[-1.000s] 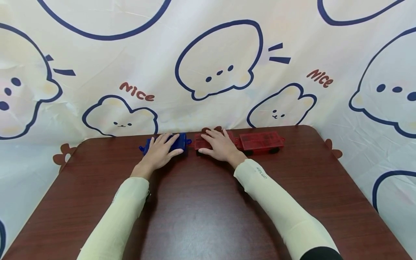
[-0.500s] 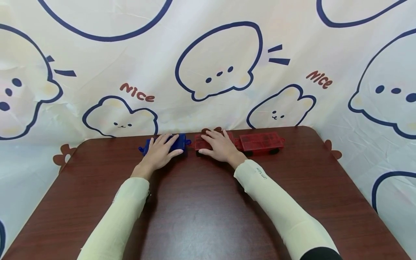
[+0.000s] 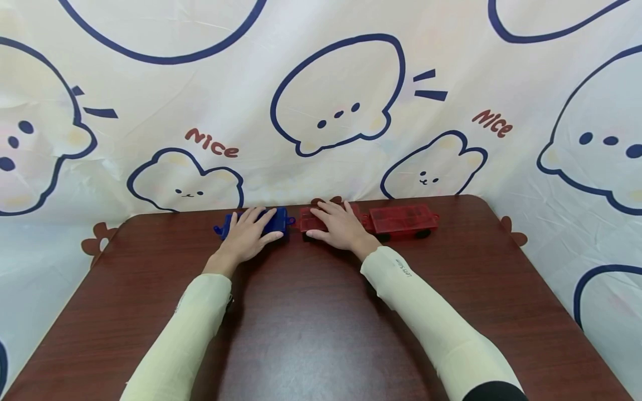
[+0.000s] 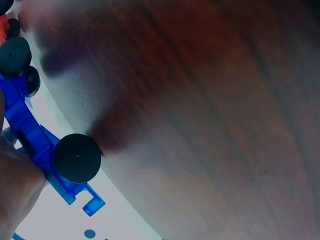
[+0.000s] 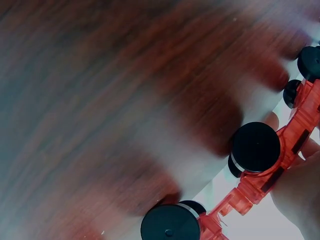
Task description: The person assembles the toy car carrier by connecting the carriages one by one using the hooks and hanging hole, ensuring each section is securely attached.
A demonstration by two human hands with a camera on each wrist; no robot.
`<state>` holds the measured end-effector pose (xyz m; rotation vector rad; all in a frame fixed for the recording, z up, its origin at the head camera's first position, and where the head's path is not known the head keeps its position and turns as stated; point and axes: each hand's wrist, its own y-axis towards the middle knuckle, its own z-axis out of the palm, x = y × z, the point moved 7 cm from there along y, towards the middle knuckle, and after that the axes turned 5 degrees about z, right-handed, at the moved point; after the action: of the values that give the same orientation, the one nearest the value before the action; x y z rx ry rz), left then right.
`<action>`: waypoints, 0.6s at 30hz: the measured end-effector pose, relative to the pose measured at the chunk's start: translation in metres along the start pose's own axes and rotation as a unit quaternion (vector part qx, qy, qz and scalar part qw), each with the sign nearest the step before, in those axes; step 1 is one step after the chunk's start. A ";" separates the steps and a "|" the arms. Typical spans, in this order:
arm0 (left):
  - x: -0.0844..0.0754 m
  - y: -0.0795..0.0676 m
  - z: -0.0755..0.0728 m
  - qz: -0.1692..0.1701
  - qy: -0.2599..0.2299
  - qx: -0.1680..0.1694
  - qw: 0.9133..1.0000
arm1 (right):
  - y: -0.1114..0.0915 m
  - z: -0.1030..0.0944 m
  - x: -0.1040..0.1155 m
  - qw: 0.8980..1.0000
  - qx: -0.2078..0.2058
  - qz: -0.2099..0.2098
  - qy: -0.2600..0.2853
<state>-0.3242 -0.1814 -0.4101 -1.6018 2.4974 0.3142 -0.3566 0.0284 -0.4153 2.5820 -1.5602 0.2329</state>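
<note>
My left hand [image 3: 244,238] lies over a blue toy train car [image 3: 277,222], its fingers spread across the top and its thumb along the near side. Black wheels and a small hook at the end of the blue car show in the left wrist view. Beside it, my right hand [image 3: 341,227] grips a red see-through toy train car [image 3: 307,220]. One fingertip [image 5: 272,120] shows past that car's far side in the right wrist view. A second red car [image 3: 403,219] is joined to its right end. The blue car's right hook is right at the first red car's left end.
The cars stand along the far edge of a dark brown wooden table [image 3: 321,334]. Close behind that edge hangs a white cloth [image 3: 261,100] printed with cartoon faces, which also runs down both sides.
</note>
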 end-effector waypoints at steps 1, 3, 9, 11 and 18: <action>0.000 0.000 0.000 0.000 0.000 -0.001 1.000 | 0.000 0.000 0.000 1.000 0.000 0.000 0.001; 0.000 -0.001 0.000 -0.001 0.003 0.000 1.000 | 0.000 0.000 0.001 1.000 -0.002 -0.001 0.000; 0.000 -0.001 0.001 -0.003 0.010 0.004 1.000 | 0.000 0.000 0.001 1.000 -0.004 -0.001 -0.005; -0.001 -0.001 0.000 -0.003 0.011 0.004 1.000 | 0.000 0.000 0.001 1.000 -0.005 -0.001 -0.006; -0.002 -0.001 -0.001 -0.005 0.012 0.003 1.000 | 0.000 -0.001 0.002 1.000 0.000 -0.003 -0.008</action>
<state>-0.3225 -0.1807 -0.4092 -1.6245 2.5045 0.2882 -0.3555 0.0268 -0.4142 2.5950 -1.5566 0.2110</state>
